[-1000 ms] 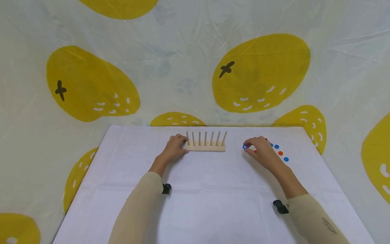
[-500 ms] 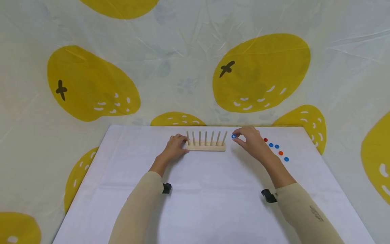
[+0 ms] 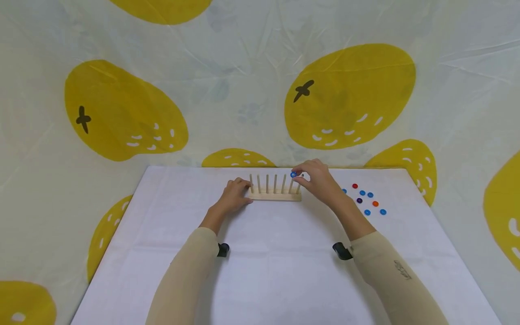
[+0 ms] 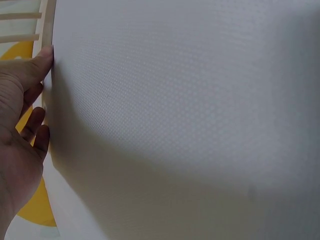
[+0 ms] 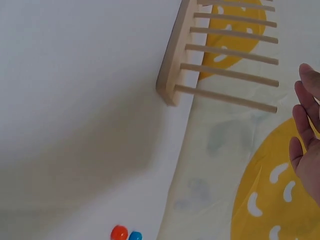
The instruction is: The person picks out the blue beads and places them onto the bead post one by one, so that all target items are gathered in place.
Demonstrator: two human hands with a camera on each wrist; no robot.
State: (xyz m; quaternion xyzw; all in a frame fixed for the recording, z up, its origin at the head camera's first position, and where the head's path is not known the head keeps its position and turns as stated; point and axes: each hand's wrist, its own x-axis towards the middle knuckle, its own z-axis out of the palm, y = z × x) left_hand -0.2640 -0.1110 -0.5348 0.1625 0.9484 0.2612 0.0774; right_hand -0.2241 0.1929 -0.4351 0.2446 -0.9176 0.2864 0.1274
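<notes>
A wooden peg rack (image 3: 274, 197) with a row of upright pegs stands near the table's far edge. At its left end my left hand (image 3: 234, 196) grips the base, thumb in front and fingers behind; the left wrist view shows the thumb (image 4: 46, 54) against the base. Between thumb and fingertips my right hand (image 3: 318, 178) pinches a small blue ring (image 3: 293, 174), held up at the pegs' top height near the right end. In the right wrist view the hand (image 5: 308, 135) is beyond the peg tips, and the ring is out of sight. The pegs carry no rings.
To the right of the rack, several small rings lie scattered on the white-covered table (image 3: 268, 271): a red ring (image 3: 355, 186), an orange ring (image 3: 375, 204), a dark ring (image 3: 359, 201) and several blue rings (image 3: 383, 211). A patterned cloth (image 3: 243, 90) hangs behind the table.
My right hand has lifted the blue ring from the right side and carried it left and up to the rack's right pegs, uncovering more rings. The left hand has stayed on the rack.
</notes>
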